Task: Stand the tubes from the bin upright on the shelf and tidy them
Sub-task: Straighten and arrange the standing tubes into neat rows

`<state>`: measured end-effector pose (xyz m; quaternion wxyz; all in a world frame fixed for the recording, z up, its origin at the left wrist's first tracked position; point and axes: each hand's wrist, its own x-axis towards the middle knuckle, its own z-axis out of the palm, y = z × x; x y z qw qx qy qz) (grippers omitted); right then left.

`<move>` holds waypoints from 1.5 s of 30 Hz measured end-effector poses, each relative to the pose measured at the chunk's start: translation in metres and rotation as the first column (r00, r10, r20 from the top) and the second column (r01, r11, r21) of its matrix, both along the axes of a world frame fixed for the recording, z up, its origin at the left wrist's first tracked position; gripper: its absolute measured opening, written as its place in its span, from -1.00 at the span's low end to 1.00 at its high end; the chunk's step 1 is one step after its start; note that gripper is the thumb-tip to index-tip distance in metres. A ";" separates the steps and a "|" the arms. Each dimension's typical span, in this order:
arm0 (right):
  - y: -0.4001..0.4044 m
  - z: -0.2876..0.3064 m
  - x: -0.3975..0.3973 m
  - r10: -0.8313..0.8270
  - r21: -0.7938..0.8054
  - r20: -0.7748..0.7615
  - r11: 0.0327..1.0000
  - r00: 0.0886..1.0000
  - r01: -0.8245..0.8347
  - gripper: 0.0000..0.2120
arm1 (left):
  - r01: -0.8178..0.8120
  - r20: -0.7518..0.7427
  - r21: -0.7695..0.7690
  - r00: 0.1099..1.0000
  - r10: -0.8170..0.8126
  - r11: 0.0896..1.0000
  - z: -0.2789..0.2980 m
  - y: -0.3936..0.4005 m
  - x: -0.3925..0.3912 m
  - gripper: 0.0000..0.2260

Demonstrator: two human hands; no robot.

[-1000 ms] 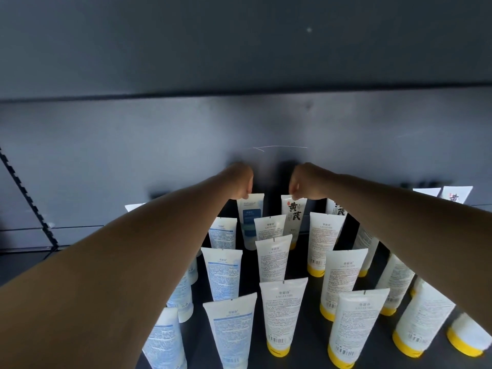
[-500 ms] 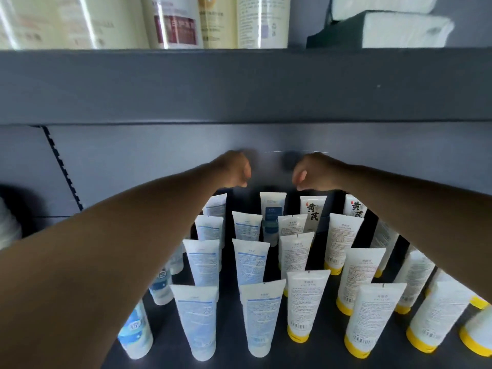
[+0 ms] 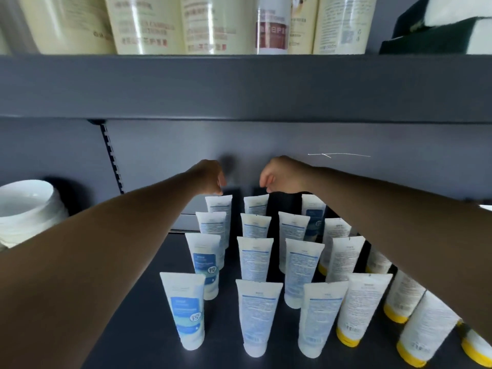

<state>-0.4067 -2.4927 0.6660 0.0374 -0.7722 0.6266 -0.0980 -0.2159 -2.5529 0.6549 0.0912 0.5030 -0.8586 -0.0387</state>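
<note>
Several white tubes stand upright on their caps in rows on the dark grey shelf [image 3: 138, 315]. The ones on the left have blue print, like the front tube [image 3: 186, 310]; the ones on the right have yellow caps, like this tube [image 3: 356, 307]. Both arms reach to the back row. My left hand [image 3: 210, 177] is curled, its fingertips on the crimped top of the back-left tube [image 3: 218, 207]. My right hand [image 3: 278, 175] is curled too, its fingertips on the top of the neighbouring back tube [image 3: 255, 206]. The bin is out of view.
A white bucket [image 3: 26, 209] sits at the shelf's left end. The upper shelf's edge [image 3: 239, 86] hangs low over the hands and carries cream bottles [image 3: 146, 22] and dark green and white packs [image 3: 439, 33]. A slotted upright [image 3: 111, 158] runs down the back panel.
Both hands have shifted left along the back row, from the tubes with black print to the blue-print tubes. The view has risen, and the upper shelf's bottles now show.
</note>
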 end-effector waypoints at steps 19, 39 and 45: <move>-0.041 -0.019 0.031 0.017 0.112 -0.171 0.994 0.985 0.002 -0.84 | 0.078 0.009 0.059 0.997 -0.078 0.995 -0.022 -0.028 -0.001 -0.81; -0.027 -0.017 0.018 -0.208 0.189 -0.004 0.960 0.978 0.205 -0.75 | -0.016 -0.059 0.032 0.998 0.018 0.999 -0.033 -0.029 -0.003 -0.84; -0.024 -0.014 0.015 -0.163 0.180 -0.142 0.966 0.976 0.187 -0.73 | -0.029 -0.057 0.044 0.998 0.031 0.999 -0.033 -0.027 -0.003 -0.83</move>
